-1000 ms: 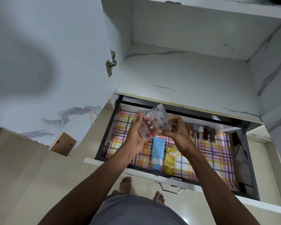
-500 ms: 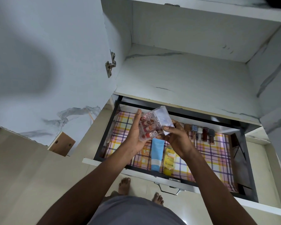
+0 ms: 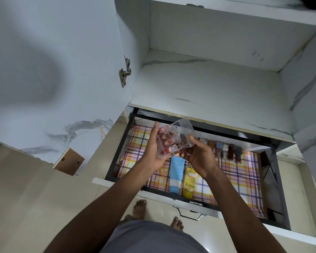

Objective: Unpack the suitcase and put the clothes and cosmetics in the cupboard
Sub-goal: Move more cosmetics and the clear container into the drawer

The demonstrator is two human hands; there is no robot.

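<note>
A clear plastic case (image 3: 173, 138) holding several small red and pink cosmetic pots hangs tilted above the open cupboard drawer (image 3: 274, 183). My left hand (image 3: 151, 154) grips its left side, thumb up along the edge. My right hand (image 3: 197, 156) holds its right lower corner from beneath, one fingertip on the case. The case's clear lid stands partly raised at the far side. In the drawer, on a plaid liner, lie a blue tube (image 3: 176, 174) and a yellow tube (image 3: 189, 181), and a row of small nail-polish bottles (image 3: 226, 149) sits at the back.
An empty white marbled shelf (image 3: 208, 83) lies above the drawer. The cupboard door (image 3: 53, 61) stands open on the left with a metal hinge (image 3: 125, 73). The drawer's metal handle (image 3: 190, 212) faces me above my bare feet on the beige tiled floor.
The case has tilted and sunk a little toward the drawer. Its lid has swung lower. Both hands stay on it.
</note>
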